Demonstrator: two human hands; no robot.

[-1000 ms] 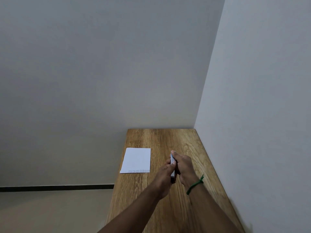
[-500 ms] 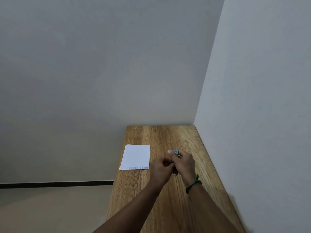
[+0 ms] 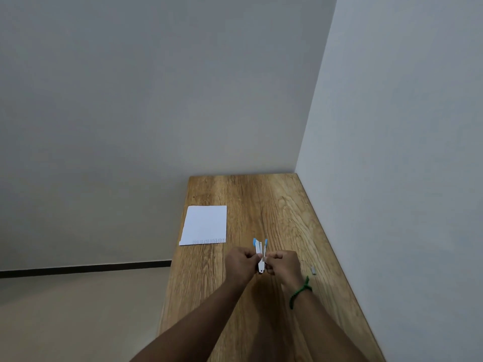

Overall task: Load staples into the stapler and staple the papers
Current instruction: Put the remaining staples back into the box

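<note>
No text reads; the papers (image 3: 206, 223) bear only illegible marks.

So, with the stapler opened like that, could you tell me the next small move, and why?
Probably the right hand should let go and reach for what looks like a staple strip lying on the table to its right: the stapler, held with the left hand too, is spread open, apparently ready for loading.

The left hand (image 3: 240, 265) and right hand (image 3: 285, 265) each pinch one arm of the stapler (image 3: 259, 253), spread open in a V over the wooden surface (image 3: 274, 199). The papers (image 3: 205, 226) lie at its left edge. A grey staple strip (image 3: 313, 269) lies near the right hand.
</note>
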